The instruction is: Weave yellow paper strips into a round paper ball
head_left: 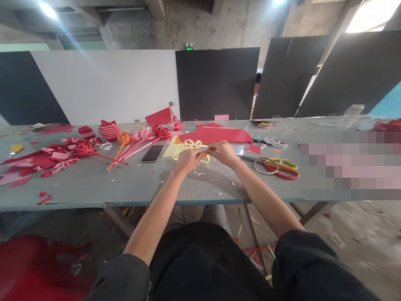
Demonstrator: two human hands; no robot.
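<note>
My left hand [189, 160] and my right hand [224, 152] meet above the table, fingertips pinched close together. Between them shows a small orange piece [205, 154], probably paper, mostly covered by the fingers. Just behind and around the hands is a flower shape of looped yellow paper strips [192, 144]; whether the fingers also touch it I cannot tell. Under it, to the left, lies a pale yellow sheet [171, 149]. Scissors [283, 169] with red and yellow handles rest right of my right hand, a grey ring of tape over them.
Red paper sheets [216, 135] lie behind the hands. A phone [152, 153], paper flowers on stems [161, 132] and a red-pink woven ball [109, 130] are on the left. A clear bottle [173, 113] stands at the back. The table's front edge [200, 202] runs before me.
</note>
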